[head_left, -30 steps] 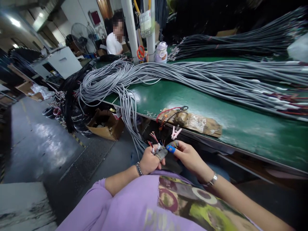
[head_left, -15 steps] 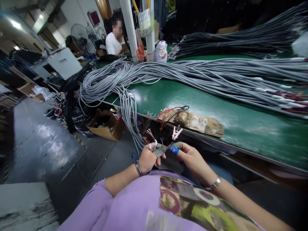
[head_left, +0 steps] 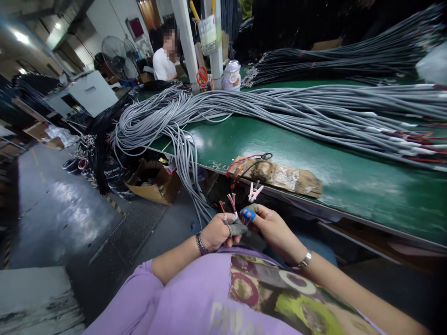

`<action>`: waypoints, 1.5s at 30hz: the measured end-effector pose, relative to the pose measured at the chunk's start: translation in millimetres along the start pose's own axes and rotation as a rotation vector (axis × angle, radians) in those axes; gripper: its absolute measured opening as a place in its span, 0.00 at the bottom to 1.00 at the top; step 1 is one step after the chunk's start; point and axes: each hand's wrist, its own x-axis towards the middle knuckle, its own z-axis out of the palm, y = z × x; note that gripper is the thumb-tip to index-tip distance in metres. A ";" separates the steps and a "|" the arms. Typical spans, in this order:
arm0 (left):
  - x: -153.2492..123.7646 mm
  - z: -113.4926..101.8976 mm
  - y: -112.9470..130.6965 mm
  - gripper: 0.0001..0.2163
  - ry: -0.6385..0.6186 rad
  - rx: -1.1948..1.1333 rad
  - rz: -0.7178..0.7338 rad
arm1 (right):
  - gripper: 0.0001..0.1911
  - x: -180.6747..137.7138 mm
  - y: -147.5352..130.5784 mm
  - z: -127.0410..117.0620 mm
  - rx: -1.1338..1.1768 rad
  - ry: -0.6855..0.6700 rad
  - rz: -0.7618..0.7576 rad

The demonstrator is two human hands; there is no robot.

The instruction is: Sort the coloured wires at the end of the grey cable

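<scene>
My left hand [head_left: 215, 233] is closed around the ends of grey cables, with a grey cot on its thumb. Thin coloured wires [head_left: 230, 201] fan out above its fingers. My right hand [head_left: 272, 226] sits just to the right, thumb in a blue cot, pinching those wire tips. The held cables [head_left: 190, 184] run up from my lap to the edge of the green bench [head_left: 349, 186]. A pink clip [head_left: 254, 190] hangs at the bench edge just above my hands.
A big bundle of grey cables [head_left: 296, 109] lies across the bench, with dark cable bundles [head_left: 342, 60] behind. A taped cardboard pad [head_left: 289, 177] with red and black leads lies near the edge. An open carton [head_left: 153, 179] is on the floor. Another person [head_left: 164, 63] sits far off.
Both hands stay together in front of my lap. The fanned wire ends have shifted a little to the right, closer to my right thumb.
</scene>
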 end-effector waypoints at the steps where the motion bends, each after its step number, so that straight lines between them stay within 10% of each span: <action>1: 1.0 0.0 -1.8 0.21 0.056 -0.020 0.013 | 0.21 0.2 -0.1 -0.6 0.035 0.021 0.015; 6: 6.6 -1.8 -9.9 0.19 0.238 -0.126 0.057 | 0.20 -2.1 3.6 -6.1 0.221 -0.034 0.112; 12: 7.0 3.4 -13.4 0.18 0.274 -0.040 0.110 | 0.21 -1.7 -2.4 1.8 -0.086 -0.039 -0.065; 22: 3.8 -4.7 -7.5 0.21 0.004 0.070 0.024 | 0.16 -1.0 -4.5 -2.8 -0.145 -0.122 -0.150; 30: 8.3 6.2 -14.4 0.19 0.299 -0.208 0.141 | 0.19 2.0 4.8 0.2 0.021 -0.009 -0.019; 45: 8.2 3.3 -17.8 0.16 0.309 -0.114 0.137 | 0.17 2.2 -5.5 -2.5 -0.183 -0.052 -0.100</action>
